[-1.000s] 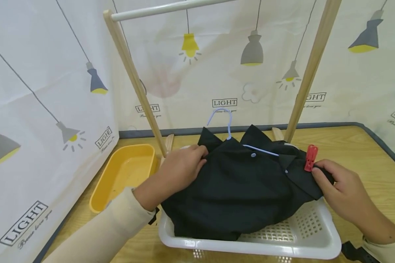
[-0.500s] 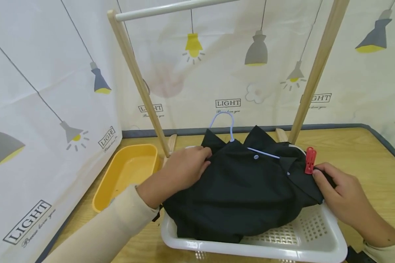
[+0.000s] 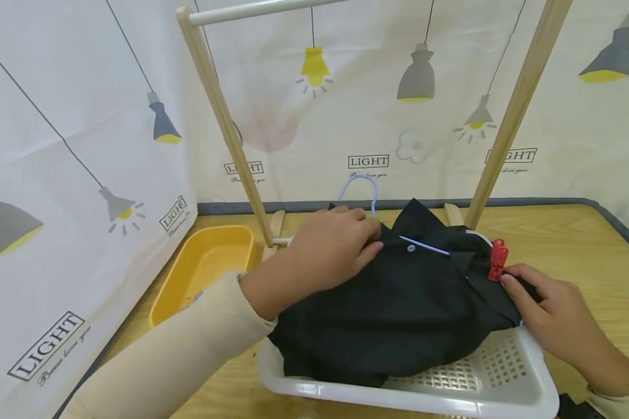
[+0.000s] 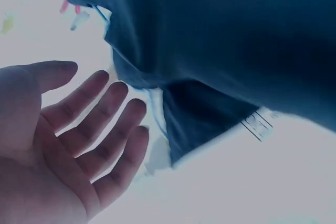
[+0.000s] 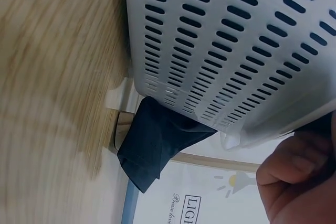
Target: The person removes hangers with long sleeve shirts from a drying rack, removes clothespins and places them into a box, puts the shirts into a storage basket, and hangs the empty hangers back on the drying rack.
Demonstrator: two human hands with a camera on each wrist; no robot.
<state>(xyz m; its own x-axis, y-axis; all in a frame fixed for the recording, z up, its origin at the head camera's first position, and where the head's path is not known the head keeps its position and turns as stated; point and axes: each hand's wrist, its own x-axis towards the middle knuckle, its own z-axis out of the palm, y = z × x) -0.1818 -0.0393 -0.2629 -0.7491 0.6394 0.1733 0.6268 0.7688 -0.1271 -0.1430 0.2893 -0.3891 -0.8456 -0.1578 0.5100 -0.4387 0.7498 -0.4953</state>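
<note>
A black collared shirt (image 3: 398,317) lies over a white basket, with a light-blue hanger (image 3: 424,244) inside its neck. The hanger's hook sticks up behind the collar. My left hand (image 3: 327,247) is over the shirt's left collar, just left of the hook; in the left wrist view its fingers (image 4: 102,109) are loosely spread, holding nothing. My right hand (image 3: 552,311) pinches the shirt's right shoulder, beside a red clothespin (image 3: 498,261) clipped there. From the right wrist, black cloth (image 5: 157,142) hangs behind the basket.
The white perforated basket (image 3: 414,401) stands on a wooden table (image 3: 582,244). Behind it rises a rack with wooden posts (image 3: 225,119) and a white top bar (image 3: 264,8). A yellow tray (image 3: 209,262) is at the left, before a printed wall sheet (image 3: 304,157).
My left hand has let go of the shirt's left side and moved right, towards the hanger's hook. My right hand keeps its pinch on the shoulder. The head view has shifted slightly.
</note>
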